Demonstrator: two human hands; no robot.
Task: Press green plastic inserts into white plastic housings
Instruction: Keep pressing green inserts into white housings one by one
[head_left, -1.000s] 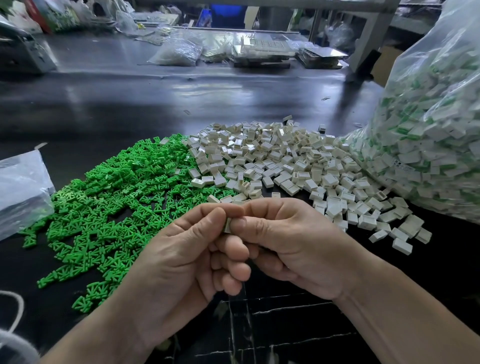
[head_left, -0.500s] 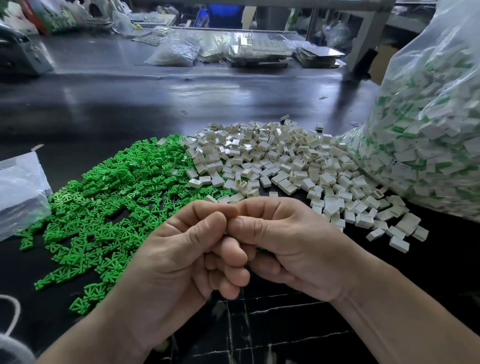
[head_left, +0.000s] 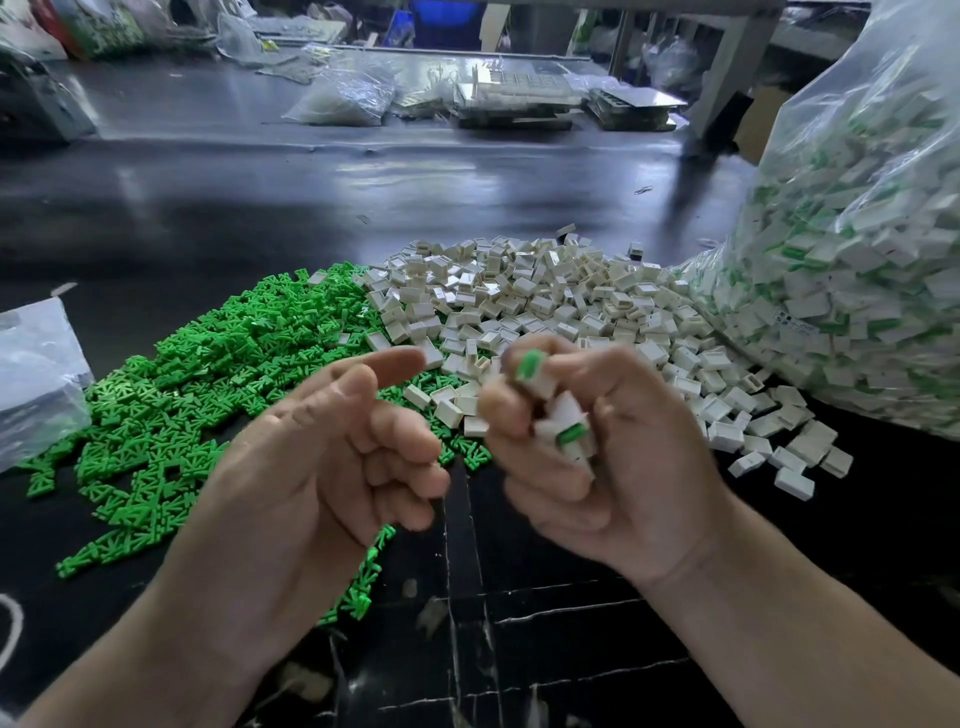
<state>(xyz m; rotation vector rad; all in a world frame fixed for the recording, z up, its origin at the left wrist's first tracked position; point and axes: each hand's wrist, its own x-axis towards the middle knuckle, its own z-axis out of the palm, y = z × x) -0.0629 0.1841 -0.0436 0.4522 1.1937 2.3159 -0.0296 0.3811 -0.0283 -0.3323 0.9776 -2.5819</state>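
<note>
My right hand (head_left: 602, 452) grips a small cluster of white housings with green inserts (head_left: 563, 415) in its curled fingers; one green insert end (head_left: 530, 364) shows at the fingertips. My left hand (head_left: 322, 457) is apart from it, palm up, forefinger and thumb stretched out, the other fingers loosely curled, holding nothing I can see. Behind the hands lie a heap of loose green inserts (head_left: 208, 374) on the left and a heap of white housings (head_left: 545, 312) on the right, both on the dark table (head_left: 519, 649).
A large clear bag of assembled white-and-green pieces (head_left: 857, 260) stands at the right edge. A smaller plastic bag (head_left: 36, 374) lies at the left. Across the table sit more bags (head_left: 343, 104) and flat trays (head_left: 519, 98).
The hands were pressed together, pinching one piece between thumbs. Now they have parted: the left hand has opened and drawn left, and the right hand keeps the assembled pieces.
</note>
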